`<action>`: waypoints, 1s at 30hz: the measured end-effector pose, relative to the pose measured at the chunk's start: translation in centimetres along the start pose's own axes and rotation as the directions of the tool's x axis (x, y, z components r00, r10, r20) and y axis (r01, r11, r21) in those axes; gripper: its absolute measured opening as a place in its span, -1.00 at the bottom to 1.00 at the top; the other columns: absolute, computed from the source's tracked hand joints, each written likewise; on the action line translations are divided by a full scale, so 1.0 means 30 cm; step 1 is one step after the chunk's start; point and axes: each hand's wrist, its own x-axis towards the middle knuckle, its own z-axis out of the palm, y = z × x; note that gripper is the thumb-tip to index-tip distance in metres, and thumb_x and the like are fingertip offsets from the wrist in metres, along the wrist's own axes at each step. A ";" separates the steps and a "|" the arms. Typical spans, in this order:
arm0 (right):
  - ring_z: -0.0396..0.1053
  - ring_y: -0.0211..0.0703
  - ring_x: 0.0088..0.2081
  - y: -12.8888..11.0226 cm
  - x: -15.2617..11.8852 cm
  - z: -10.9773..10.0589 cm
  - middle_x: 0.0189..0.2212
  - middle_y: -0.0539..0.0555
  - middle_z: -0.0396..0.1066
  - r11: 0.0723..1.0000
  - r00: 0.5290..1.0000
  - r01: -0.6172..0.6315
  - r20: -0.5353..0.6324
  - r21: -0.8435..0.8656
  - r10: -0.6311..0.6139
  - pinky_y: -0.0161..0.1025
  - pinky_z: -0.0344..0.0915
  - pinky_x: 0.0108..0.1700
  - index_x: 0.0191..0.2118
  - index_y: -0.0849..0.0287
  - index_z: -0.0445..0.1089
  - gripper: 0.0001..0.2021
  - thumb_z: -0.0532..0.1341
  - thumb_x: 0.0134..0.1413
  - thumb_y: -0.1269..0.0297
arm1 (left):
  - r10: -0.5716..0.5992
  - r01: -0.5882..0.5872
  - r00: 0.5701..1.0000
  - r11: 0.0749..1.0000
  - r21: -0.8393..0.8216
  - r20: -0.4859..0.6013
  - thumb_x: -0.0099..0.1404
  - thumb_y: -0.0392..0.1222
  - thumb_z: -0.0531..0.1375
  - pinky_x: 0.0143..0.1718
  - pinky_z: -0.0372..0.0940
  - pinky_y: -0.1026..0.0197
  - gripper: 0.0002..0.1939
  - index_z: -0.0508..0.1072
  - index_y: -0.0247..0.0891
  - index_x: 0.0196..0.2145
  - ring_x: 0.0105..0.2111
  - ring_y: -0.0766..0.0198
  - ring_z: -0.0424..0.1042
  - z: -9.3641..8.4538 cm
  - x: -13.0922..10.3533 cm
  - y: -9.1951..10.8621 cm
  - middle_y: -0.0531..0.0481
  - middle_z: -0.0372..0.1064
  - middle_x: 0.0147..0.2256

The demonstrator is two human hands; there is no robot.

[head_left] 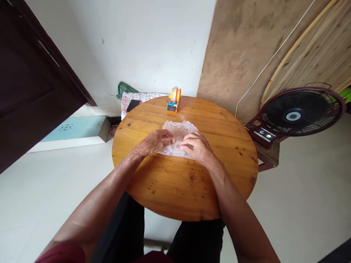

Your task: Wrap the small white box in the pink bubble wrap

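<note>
A crumpled sheet of clear bubble wrap (179,128) lies on the round wooden table (175,182). Over its left part is my left hand (159,141), fingers curled; whether anything is between them is too small to tell. My right hand (196,146) rests at the right part of the wrap, its thumb and fingertips pinched close to a small roundish spot that I cannot make out. A short strip of clear tape (183,118) sticks out at the wrap's far edge.
An orange and blue tape dispenser (174,100) stands at the table's far edge. Behind the far left edge are a printed white bag (148,96) and a dark flat object (133,106). A dark red fan (293,116) stands to the right, beyond the table.
</note>
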 end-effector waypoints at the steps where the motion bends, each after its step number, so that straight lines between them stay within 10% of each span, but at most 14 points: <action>1: 0.35 -0.13 -0.23 0.000 0.000 0.000 -0.32 0.04 0.52 1.000 1.000 -0.001 0.001 0.002 0.001 -0.11 0.18 -0.05 -0.42 0.07 0.54 -0.86 0.28 0.11 0.23 | -0.011 0.011 1.000 1.000 0.016 0.016 0.07 0.07 0.23 -0.33 0.24 0.26 -0.64 0.51 -0.26 -0.28 -0.34 0.24 0.37 -0.014 -0.005 -0.003 0.00 0.45 -0.37; 9: 0.37 -0.15 -0.26 0.002 0.000 0.010 -0.35 0.04 0.52 1.000 0.999 0.010 -0.033 0.013 -0.010 -0.14 0.20 -0.07 -0.44 0.09 0.54 -0.85 0.30 0.09 0.21 | -0.118 0.114 0.993 0.987 0.115 0.027 -0.01 -0.02 0.23 -0.42 0.18 0.28 -0.73 0.51 -0.24 -0.39 -0.46 0.27 0.33 -0.012 0.033 -0.041 0.06 0.39 -0.50; 14: 0.37 -0.13 -0.21 -0.011 -0.001 0.001 -0.36 0.04 0.52 1.000 1.000 -0.008 -0.027 -0.001 0.008 -0.15 0.18 -0.06 -0.46 0.09 0.54 -0.85 0.30 0.09 0.22 | -0.084 0.130 0.977 0.963 0.237 -0.196 -0.02 0.13 0.29 -0.29 0.24 0.22 -0.57 0.49 -0.25 -0.31 -0.31 0.18 0.39 -0.059 -0.017 -0.050 -0.09 0.43 -0.29; 22: 0.37 -0.16 -0.26 -0.016 0.003 -0.004 -0.39 0.04 0.51 1.000 1.000 0.019 -0.011 -0.021 -0.020 -0.17 0.16 -0.07 -0.48 0.11 0.53 -0.81 0.29 0.11 0.20 | -0.548 0.544 0.837 0.828 -0.135 0.015 -0.13 0.13 0.41 -0.56 0.16 0.24 0.01 0.11 -0.33 0.18 -0.49 0.13 0.39 -0.081 -0.116 -0.001 0.04 0.34 -0.54; 30: 0.37 -0.15 -0.25 -0.003 0.002 0.005 -0.41 0.05 0.50 1.000 1.000 0.021 -0.017 -0.013 -0.021 -0.17 0.16 -0.07 -0.48 0.12 0.52 -0.80 0.28 0.11 0.20 | -0.612 0.615 0.788 0.783 -0.096 0.058 -0.25 0.20 0.45 -0.65 -0.11 0.29 -0.44 0.34 -0.23 -0.48 -0.71 0.38 0.10 -0.042 -0.054 0.018 0.15 0.11 -0.72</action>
